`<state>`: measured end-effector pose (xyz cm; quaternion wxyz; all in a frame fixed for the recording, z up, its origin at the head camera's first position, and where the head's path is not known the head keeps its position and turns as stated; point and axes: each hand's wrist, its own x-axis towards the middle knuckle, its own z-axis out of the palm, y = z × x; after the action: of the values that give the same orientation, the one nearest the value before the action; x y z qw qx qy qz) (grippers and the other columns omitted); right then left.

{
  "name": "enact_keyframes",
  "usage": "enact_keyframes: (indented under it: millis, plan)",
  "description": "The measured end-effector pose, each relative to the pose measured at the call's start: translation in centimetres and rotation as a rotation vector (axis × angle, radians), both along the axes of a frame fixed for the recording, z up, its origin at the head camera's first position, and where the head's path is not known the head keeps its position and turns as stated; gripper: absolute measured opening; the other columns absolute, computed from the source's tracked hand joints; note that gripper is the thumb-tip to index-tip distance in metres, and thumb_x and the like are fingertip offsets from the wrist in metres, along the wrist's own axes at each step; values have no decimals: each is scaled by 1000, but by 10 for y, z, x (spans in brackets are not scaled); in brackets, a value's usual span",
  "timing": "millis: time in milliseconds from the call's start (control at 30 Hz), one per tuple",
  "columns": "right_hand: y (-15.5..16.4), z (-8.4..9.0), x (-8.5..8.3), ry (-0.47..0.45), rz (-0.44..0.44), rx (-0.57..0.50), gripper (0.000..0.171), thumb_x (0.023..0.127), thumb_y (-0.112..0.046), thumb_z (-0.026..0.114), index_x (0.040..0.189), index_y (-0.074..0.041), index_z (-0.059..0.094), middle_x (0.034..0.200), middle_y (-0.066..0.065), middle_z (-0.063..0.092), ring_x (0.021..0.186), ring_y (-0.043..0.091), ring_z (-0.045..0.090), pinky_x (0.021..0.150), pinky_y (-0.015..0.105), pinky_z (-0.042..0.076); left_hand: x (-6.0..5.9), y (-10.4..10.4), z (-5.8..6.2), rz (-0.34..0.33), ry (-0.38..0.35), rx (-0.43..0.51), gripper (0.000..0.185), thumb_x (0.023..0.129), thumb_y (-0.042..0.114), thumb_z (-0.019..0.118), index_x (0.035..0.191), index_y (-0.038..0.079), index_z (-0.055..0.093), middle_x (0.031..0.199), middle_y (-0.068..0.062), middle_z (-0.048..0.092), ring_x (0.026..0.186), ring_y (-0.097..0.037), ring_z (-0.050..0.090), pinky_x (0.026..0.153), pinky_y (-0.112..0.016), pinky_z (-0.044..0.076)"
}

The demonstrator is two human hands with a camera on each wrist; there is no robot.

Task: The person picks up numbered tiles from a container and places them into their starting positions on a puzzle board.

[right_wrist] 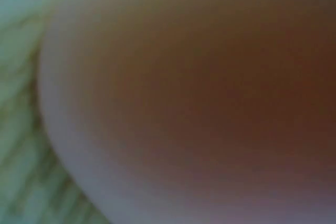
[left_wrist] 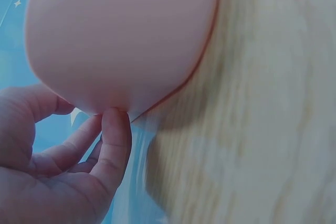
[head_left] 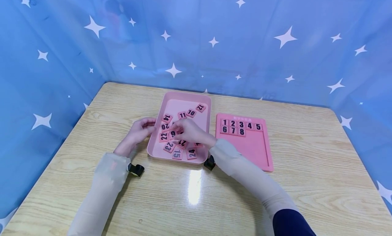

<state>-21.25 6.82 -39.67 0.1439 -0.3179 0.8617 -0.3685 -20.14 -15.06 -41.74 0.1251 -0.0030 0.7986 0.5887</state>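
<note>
A pink tray (head_left: 179, 95) holds loose number tiles, among them 11, 14, 20, 22 and 15. At its left side is my left hand (head_left: 137, 132), fingers bent softly; in the left wrist view its fingertips touch the outer wall of the tray (left_wrist: 126, 40). Over the tiles my right hand (head_left: 190, 131) reaches in from the right, thumb and forefinger apart near a tile (head_left: 173, 134) that reads as 6 or 9. The hand hides some tiles beneath it. The right wrist view is filled by a blurred pink-brown surface.
Right of the tray lies a pink board (head_left: 248, 149) with tiles 1 to 5 in its top row and 6, 7, 8 below. Both stand on a wooden table (head_left: 306, 168). A blue star-patterned curtain (head_left: 196, 52) borders the back and sides.
</note>
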Motion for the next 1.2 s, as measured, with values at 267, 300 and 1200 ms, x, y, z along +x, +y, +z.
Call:
enact_keyframes:
  millis: [267, 300, 1200]
  plan:
    - [0, -9, -4, -15, -45, -2, 26, 79, 1, 71, 104, -4, 67, 101, 7, 67, 94, 17, 60, 83, 22, 49, 0, 1, -1, -1, 1, -5, 40, 89, -1, 54, 127, -12, 47, 121, -30, 53, 102, -27, 55, 76, -17, 50]
    - [0, -10, -4, -14, -47, -6, 25, 79, 1, 71, 104, -5, 67, 100, 6, 67, 93, 17, 59, 83, 22, 49, 0, 1, -1, -1, 1, -6, 40, 89, -1, 54, 127, -11, 47, 121, -30, 53, 101, -27, 55, 75, -17, 50]
    - [6, 1, 2, 92, -80, 75, 34, 70, -17, 81, 98, -4, 66, 85, 1, 61, 79, 15, 56, 71, 20, 47, 2, 1, -1, 4, -3, -10, 41, 89, -1, 54, 128, -11, 47, 121, -28, 53, 95, -20, 55, 76, -18, 51]
